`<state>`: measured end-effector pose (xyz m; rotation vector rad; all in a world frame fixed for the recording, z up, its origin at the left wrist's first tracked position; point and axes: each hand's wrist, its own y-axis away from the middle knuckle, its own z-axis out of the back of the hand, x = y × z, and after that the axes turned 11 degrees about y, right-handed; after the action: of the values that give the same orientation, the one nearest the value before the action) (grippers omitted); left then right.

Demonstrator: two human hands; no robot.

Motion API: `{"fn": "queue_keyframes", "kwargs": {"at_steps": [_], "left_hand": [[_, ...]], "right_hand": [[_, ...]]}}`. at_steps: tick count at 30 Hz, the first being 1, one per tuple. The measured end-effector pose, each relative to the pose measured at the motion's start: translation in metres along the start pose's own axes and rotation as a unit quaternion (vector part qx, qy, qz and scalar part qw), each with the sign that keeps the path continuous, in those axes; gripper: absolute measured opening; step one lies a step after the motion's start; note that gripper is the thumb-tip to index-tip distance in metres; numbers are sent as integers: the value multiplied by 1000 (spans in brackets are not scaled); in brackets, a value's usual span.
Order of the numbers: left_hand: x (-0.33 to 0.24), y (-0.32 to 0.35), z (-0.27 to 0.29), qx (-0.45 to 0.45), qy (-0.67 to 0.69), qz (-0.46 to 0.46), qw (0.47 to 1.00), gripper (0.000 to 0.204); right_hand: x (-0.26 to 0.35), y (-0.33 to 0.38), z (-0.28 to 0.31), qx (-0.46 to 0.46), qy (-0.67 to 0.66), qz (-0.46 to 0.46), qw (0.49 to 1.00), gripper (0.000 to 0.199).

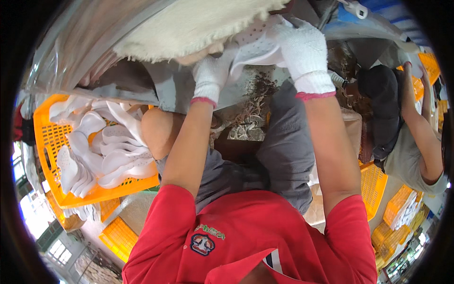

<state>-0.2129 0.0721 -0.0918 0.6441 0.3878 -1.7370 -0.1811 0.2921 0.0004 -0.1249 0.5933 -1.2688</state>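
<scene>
While both white-gloved hands reach to the top centre of the frame, the left hand [211, 73] and right hand [302, 49] each pinch the white perforated foam insole [255, 45], spreading it flat under the cream fabric sheet [189, 23], above the orange plastic crate [47, 137] of white insoles at left.

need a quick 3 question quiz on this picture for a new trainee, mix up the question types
1. True or false: both hands wear white knit gloves with pink cuffs.
2. What fills the orange crate at the person's left?
A. white insoles
B. green bottles
C. metal bolts
3. Fill in: the right hand and the left hand both grip a white perforated ____.

Key
1. True.
2. A: white insoles lie heaped in it.
3. Insole: the white perforated insole is held between the two hands, under a cream fleecy sheet.
</scene>
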Motion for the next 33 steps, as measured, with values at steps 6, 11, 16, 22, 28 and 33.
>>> {"fn": "queue_keyframes", "kwargs": {"at_steps": [6, 11, 16, 22, 28, 33], "left_hand": [[-4, 49, 10, 33, 429, 54, 901, 61], [-66, 51, -22, 10, 704, 53, 708, 42], [-85, 6, -22, -20, 817, 67, 572, 34], [-54, 52, -5, 157, 912, 88, 368, 60], [-4, 27, -21, 49, 930, 89, 353, 56], [1, -10, -38, 83, 923, 124, 356, 52]], "right_hand": [[3, -19, -4, 90, 45, 20, 995, 18], [8, -9, 36, 124, -311, -153, 930, 40], [15, 52, 117, 183, -113, 29, 976, 70], [47, 84, 119, 84, -110, 126, 982, 56], [107, 59, 95, -8, -174, 33, 984, 58], [106, 37, 87, 80, -196, -15, 977, 44]]}}
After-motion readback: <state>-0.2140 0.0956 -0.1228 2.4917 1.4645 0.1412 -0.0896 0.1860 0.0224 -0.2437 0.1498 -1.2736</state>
